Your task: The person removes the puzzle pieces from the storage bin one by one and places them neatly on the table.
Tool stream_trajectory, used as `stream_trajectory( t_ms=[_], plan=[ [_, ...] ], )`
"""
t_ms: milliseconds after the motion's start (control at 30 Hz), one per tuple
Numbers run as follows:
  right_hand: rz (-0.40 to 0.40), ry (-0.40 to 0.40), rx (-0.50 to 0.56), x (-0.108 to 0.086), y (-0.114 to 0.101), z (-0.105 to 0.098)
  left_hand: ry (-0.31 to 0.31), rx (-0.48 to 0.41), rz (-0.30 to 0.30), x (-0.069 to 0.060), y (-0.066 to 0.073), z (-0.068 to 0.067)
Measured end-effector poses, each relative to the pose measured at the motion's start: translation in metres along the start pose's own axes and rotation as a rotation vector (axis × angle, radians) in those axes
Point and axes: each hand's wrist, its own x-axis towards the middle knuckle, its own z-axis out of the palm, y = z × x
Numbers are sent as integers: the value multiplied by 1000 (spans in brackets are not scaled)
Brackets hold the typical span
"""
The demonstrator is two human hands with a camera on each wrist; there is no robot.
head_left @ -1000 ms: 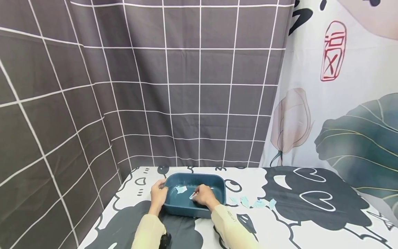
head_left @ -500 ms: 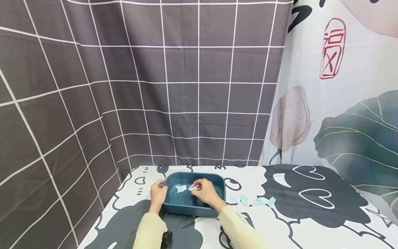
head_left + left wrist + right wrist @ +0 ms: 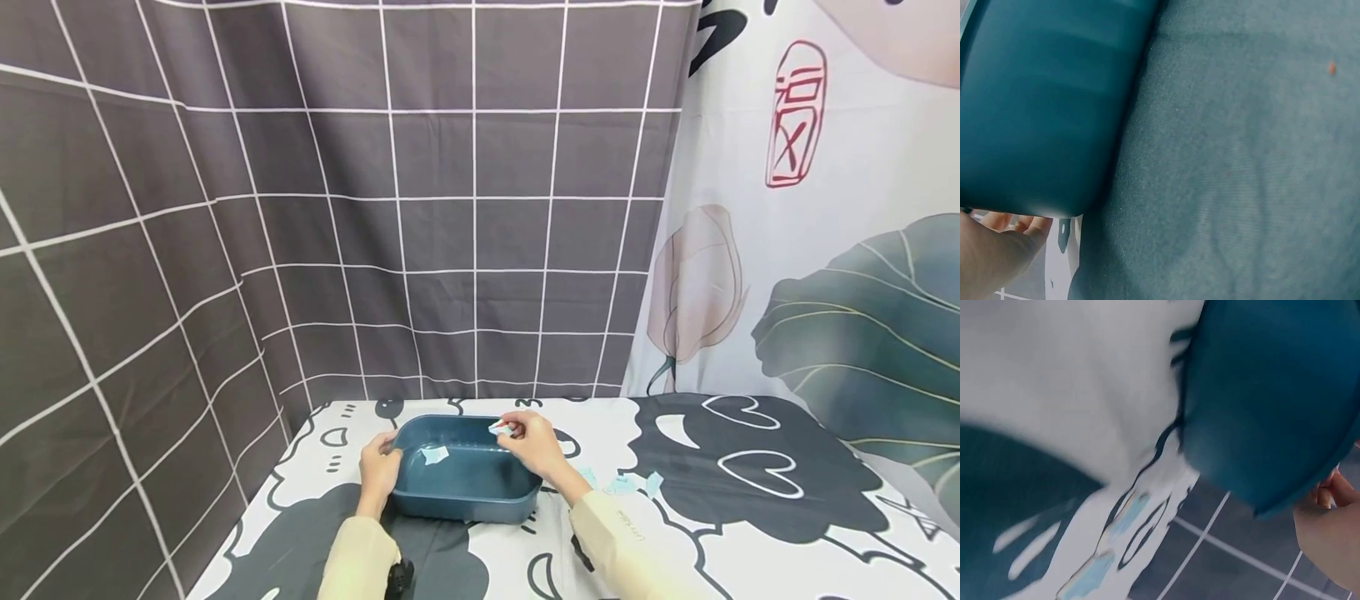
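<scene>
A dark teal rectangular basin (image 3: 465,508) stands on the patterned cloth in the head view. My left hand (image 3: 378,471) grips its left rim; in the left wrist view, fingers (image 3: 1004,250) show at the corner of the basin (image 3: 1041,112). Over the far right rim, my right hand (image 3: 536,446) pinches a small pale-blue and white piece (image 3: 500,428) with a bit of red on it, too small to identify. One pale-blue scrap (image 3: 435,455) lies inside the basin at the left. In the right wrist view the basin wall (image 3: 1266,406) hides what the right fingers hold.
Several pale-blue scraps (image 3: 622,484) lie in a row on the cloth to the right of the basin, partly behind the right forearm. A grey gridded curtain (image 3: 472,250) hangs at the back and left, and a printed white curtain (image 3: 705,292) at the right.
My right hand has lifted from inside the basin and moved right and away to the far right rim, carrying the pale-blue piece. My left hand stays at the left rim.
</scene>
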Motion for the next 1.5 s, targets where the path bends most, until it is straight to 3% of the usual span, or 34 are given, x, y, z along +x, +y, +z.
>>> stream_trajectory(
  t_ms=[567,1500],
  plan=[
    [200,59,-71,-15,44,-68,-9,11,8,0,0,0],
    [240,-90,-399,-73,115,-194,-25,13,11,-2,2,-2]
  ],
)
